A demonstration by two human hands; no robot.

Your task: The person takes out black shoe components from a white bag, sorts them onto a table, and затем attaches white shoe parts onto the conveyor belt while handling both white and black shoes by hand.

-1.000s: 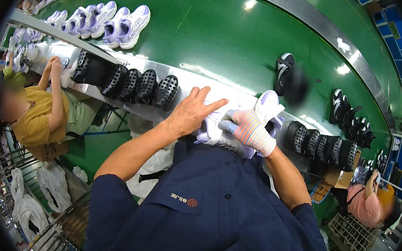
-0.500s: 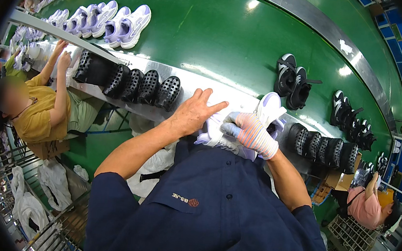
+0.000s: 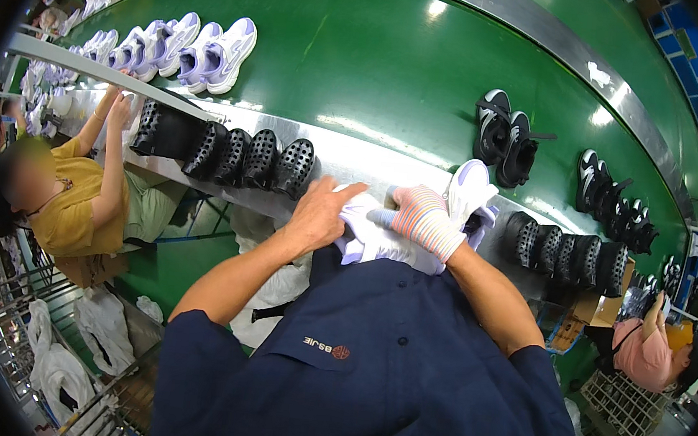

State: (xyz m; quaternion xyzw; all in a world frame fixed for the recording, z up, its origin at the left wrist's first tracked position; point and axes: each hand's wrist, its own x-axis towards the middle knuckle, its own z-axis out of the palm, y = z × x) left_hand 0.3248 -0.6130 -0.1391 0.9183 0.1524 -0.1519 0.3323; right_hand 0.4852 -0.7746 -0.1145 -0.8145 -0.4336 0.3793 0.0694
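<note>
A white and lavender sneaker (image 3: 392, 249) lies on its side against my front, at the near edge of the bench. My left hand (image 3: 320, 213), bare, is closed against its left end, the thumb over the upper edge; the fingertips are slightly blurred. In a striped knit glove, my right hand (image 3: 423, 218) bends its fingers over the sneaker's upper and grips it from the right. Part of the shoe is hidden under both hands. Just beyond the glove stands a matching sneaker (image 3: 471, 188), toe pointing away from me.
Black perforated moulds (image 3: 262, 159) line the metal ledge (image 3: 372, 155) at left, with more moulds (image 3: 564, 254) at right. On the green surface (image 3: 364, 60) stand lavender-white sneakers (image 3: 228, 55) and black sneakers (image 3: 517, 150). A person in yellow (image 3: 82, 201) sits left, another in pink (image 3: 645, 356) right.
My left hand has come down from spread fingers onto the sneaker's left end. My gloved hand has shifted slightly up and left, and the held sneaker has turned a little.
</note>
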